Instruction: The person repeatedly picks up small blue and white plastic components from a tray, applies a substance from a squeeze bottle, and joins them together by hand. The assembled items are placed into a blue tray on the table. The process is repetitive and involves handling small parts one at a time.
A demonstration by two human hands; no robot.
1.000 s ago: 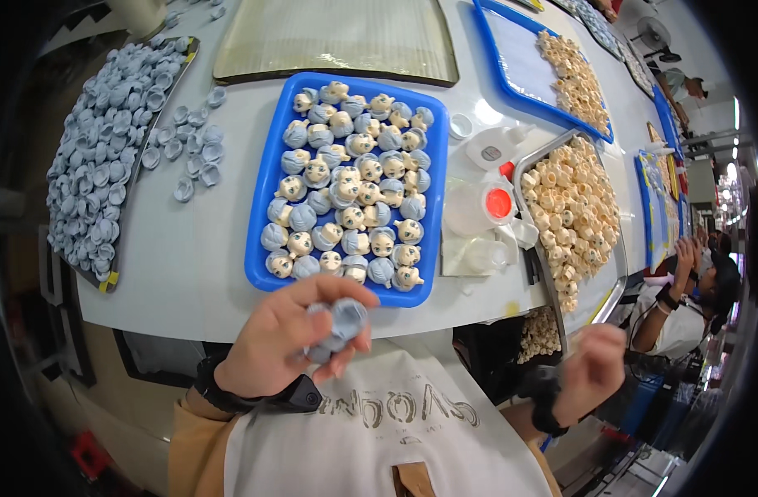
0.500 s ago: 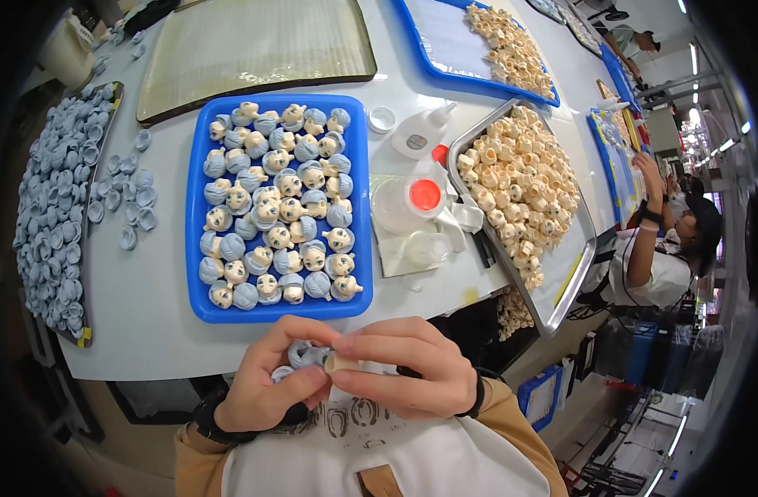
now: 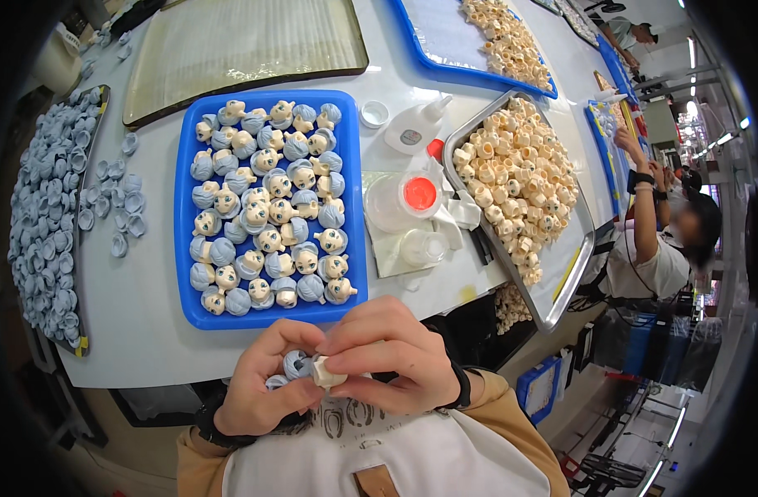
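In front of my chest, my left hand (image 3: 273,383) is closed around a few light-blue doll hair pieces (image 3: 294,364). My right hand (image 3: 399,358) pinches a small cream doll face piece (image 3: 326,374) against them, and both hands meet there. How far the cream piece sits inside a hair piece is hidden by the fingers. Just beyond my hands lies a blue tray (image 3: 355,199) with rows of doll heads (image 3: 301,174), cream faces joined to blue hair.
Blue hair pieces fill a dark tray (image 3: 82,341) at left; several loose ones (image 3: 118,243) lie beside it. Cream face pieces heap in a metal tray (image 3: 588,257) at right. Between stand a red-topped container (image 3: 399,207) and a white bottle (image 3: 413,128). A co-worker (image 3: 648,261) sits further right.
The cream piece has turned in my right fingers, and both hands have shifted slightly left. The table scene has slid a little left in view. At right, the co-worker's arm has moved.
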